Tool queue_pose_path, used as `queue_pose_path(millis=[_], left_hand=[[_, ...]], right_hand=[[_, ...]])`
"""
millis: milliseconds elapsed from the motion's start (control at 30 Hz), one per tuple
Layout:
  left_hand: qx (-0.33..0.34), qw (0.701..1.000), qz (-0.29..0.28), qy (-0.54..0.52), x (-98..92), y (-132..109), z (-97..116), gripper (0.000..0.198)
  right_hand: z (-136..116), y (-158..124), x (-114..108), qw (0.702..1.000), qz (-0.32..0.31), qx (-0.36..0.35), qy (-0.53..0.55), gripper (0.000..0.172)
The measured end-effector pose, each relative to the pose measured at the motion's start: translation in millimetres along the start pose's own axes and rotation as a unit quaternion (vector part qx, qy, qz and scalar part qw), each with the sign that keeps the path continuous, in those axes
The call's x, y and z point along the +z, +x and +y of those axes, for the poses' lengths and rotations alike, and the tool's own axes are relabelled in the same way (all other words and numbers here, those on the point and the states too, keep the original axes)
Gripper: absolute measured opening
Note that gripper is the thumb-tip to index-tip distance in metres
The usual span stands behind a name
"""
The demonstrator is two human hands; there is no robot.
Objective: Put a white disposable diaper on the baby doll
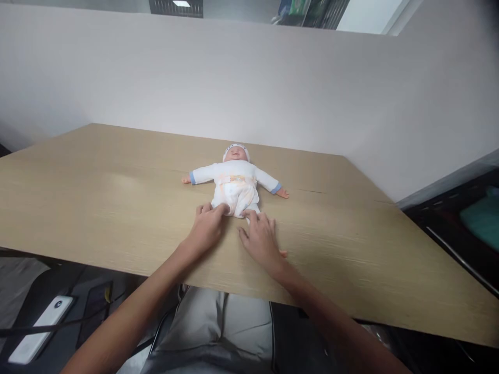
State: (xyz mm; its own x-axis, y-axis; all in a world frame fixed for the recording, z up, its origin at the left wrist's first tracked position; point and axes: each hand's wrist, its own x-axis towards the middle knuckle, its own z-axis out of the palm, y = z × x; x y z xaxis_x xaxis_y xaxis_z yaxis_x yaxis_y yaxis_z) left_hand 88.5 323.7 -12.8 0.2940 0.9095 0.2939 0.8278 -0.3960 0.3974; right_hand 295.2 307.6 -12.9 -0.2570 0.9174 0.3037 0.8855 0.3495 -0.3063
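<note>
"Pale wall (pixel 249 83) across the upper frame, wood-toned table (pixel 128 208) through the middle. Where's the doll (pixel 237 170)?"

"On its back at the centre of the frame, head towards the wall, arms stretched out to both sides."

"And the hands?"

"Left hand (pixel 208 226) is at the lower edge of its white clothing, fingers curled; I can't tell whether they pinch the cloth. Right hand (pixel 260 236) is just beside it, thumb spread away from the fingers, forefinger touching the clothing (a bit of foot (pixel 284 253) peeks out by the wrist)."

"Lower left?"

"Some white phone-like object (pixel 41 330), below the table's edge."
</note>
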Motion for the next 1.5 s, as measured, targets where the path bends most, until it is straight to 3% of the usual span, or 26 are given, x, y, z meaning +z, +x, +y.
queue_pose_path(millis=[100,333,567,767,833,933,1067,1233,1400,1500], left_hand=[[-0.036,0.999,0.020,-0.012,2.2,6,6,0.014],[-0.100,0.993,0.050,-0.042,3.9,14,12,0.020],[-0.132,0.986,0.066,-0.073,4.0,18,13,0.029],[-0.127,0.990,0.044,-0.052,-0.2,20,15,0.023],[-0.122,0.991,0.033,-0.042,-1.8,21,16,0.031],[-0.118,0.992,0.020,-0.037,-2.6,22,14,0.039],[-0.110,0.993,0.008,-0.039,-1.6,23,7,0.036],[-0.101,0.994,-0.005,-0.045,-2.7,22,1,0.023],[-0.105,0.993,-0.015,-0.058,-6.7,25,2,0.024],[-0.112,0.992,-0.017,-0.063,-7.5,27,2,0.028]], right_hand=[[4,3,2,0.999,0.022,0.017,0.024,0.033],[5,6,6,0.996,0.050,0.050,0.058,0.026],[0,10,4,0.996,0.049,0.079,0.019,0.022],[-5,13,0,0.999,0.016,0.042,-0.016,0.021],[-6,14,0,0.999,0.013,0.035,-0.032,0.022],[-6,16,1,0.999,0.026,0.031,-0.034,0.023],[-1,17,3,0.999,0.043,0.014,-0.001,0.022],[8,20,7,0.999,0.032,0.000,0.024,0.036],[16,25,10,0.999,0.017,-0.012,0.047,0.050],[22,28,12,0.997,0.025,-0.002,0.072,0.049]])
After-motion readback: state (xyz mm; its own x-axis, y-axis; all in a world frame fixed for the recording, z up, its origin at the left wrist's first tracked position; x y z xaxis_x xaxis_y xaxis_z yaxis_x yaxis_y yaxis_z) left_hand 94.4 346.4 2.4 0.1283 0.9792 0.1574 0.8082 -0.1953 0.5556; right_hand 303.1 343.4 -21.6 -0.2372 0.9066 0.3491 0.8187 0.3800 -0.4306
